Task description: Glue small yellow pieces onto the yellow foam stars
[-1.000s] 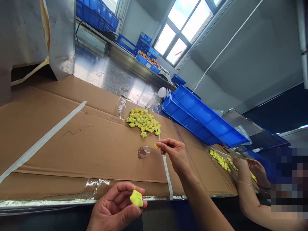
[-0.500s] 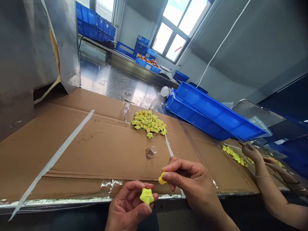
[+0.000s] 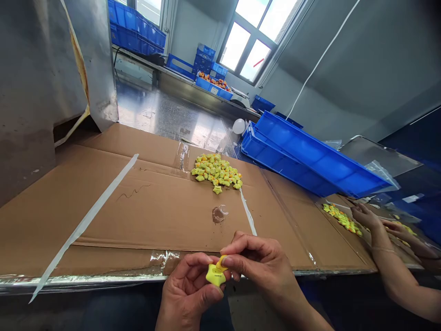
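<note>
My left hand point(image 3: 188, 294) is at the bottom centre, holding a yellow star-shaped foam piece point(image 3: 215, 276) between thumb and fingers. My right hand point(image 3: 258, 269) reaches in from the right and pinches a small yellow-orange bit point(image 3: 222, 263), pressing it against the star's upper edge. Both hands sit just over the front edge of the brown cardboard sheet point(image 3: 138, 216). Farther up the cardboard lies a heap of small yellow-green stars point(image 3: 216, 171), with one loose star point(image 3: 217, 190) at its front. A small transparent cup point(image 3: 219, 214) lies on its side between the heap and my hands.
Two blue plastic crates point(image 3: 310, 156) lie tilted beyond the cardboard at the right. A co-worker's hands point(image 3: 368, 217) work at the right beside a strip of yellow pieces point(image 3: 341, 219). A metal panel point(image 3: 44, 92) stands at the left; a steel bench holds more crates at the back.
My right hand has come down and left, bringing the small bit from beside the cup region onto the star in my left hand. The two hands now nearly touch.
</note>
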{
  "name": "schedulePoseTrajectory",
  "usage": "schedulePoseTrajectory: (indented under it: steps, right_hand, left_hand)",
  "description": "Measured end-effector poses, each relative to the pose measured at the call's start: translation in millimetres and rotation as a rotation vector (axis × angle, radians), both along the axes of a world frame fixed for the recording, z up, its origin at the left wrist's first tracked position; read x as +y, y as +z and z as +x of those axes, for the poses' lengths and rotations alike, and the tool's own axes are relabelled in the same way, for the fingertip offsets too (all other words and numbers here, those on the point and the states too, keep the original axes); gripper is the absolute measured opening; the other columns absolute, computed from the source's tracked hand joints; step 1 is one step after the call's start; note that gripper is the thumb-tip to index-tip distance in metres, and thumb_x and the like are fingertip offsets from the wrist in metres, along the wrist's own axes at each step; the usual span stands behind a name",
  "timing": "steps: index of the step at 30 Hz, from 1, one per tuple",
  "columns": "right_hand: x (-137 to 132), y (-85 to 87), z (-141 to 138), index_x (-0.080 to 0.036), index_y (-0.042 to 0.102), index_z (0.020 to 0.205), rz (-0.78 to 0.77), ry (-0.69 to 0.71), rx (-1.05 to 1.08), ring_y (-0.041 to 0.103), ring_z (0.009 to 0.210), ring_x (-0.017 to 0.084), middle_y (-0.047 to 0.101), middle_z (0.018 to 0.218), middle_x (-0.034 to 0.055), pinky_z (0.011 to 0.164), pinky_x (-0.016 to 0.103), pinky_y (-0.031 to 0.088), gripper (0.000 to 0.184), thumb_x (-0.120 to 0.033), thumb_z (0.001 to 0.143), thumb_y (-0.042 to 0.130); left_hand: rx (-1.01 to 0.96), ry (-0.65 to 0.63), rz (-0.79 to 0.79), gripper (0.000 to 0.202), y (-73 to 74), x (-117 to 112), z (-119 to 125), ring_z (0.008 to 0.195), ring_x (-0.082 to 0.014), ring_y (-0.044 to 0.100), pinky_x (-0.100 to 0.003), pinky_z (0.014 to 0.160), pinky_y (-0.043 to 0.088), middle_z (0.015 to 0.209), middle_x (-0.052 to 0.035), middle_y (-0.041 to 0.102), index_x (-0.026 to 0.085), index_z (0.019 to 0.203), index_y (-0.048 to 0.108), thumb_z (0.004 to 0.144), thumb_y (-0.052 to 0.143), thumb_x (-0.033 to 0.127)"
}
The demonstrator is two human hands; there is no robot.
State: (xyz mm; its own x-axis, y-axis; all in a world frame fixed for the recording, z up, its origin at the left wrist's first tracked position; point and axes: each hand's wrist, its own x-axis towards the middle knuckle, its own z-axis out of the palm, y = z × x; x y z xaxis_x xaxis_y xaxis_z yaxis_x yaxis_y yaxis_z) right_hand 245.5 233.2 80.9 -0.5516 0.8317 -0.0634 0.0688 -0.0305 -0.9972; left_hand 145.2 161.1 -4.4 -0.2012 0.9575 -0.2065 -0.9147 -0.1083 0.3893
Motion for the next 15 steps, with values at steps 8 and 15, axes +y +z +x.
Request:
schedulePoseTrajectory:
  steps: [8,15]
  right_hand:
    - [-1.6,-1.1,0.0,-0.015,0.075,0.074,0.048,0.000,-0.047,0.058,0.050,0.007,0.059,0.061,-0.0009,0.048,0.013,0.047,0.012,-0.024,0.072,0.082]
    - [-2.4,-0.7,0.2,-0.015,0.075,0.074,0.142,0.025,-0.097,0.056,0.050,0.008,0.058,0.060,-0.0008,0.048,0.014,0.046,0.010,-0.024,0.074,0.080]
  left_hand:
    - [0.010,-0.004,-0.002,0.032,2.4,0.0,-0.5,0.066,-0.0163,0.071,-0.021,0.062,0.056,0.075,-0.0040,0.078,0.020,0.074,0.073,0.047,0.089,0.012]
    - [0.019,-0.004,-0.019,0.032,5.3,0.1,-0.2,0.063,-0.0138,0.069,-0.019,0.061,0.053,0.072,-0.0036,0.077,0.020,0.072,0.073,0.045,0.089,0.014]
